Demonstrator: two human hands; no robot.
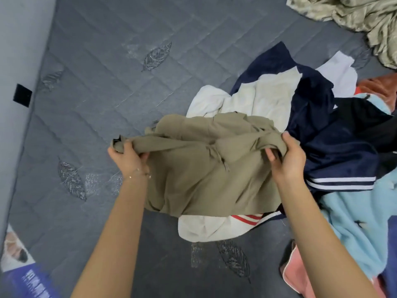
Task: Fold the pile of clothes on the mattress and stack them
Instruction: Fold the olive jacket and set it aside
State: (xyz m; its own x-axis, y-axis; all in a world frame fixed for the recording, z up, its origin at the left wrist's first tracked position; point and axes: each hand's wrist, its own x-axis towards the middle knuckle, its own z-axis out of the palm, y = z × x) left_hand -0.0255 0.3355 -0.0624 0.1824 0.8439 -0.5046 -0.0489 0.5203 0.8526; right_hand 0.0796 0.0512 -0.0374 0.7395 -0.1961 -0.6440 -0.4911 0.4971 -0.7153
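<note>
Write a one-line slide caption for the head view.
Left hand and right hand grip a khaki garment over the unfolded pile on the grey mattress.

A person's two bare forearms and hands, seen from above.
A fine chain bracelet (137, 173) with tiny pale beads circles the wrist below the left hand (126, 158); the right hand (289, 161) and wrist are bare.

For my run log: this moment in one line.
phase: holding khaki garment | left hand: grips its edge | right hand: grips its edge | pile: unfolded on mattress
</note>
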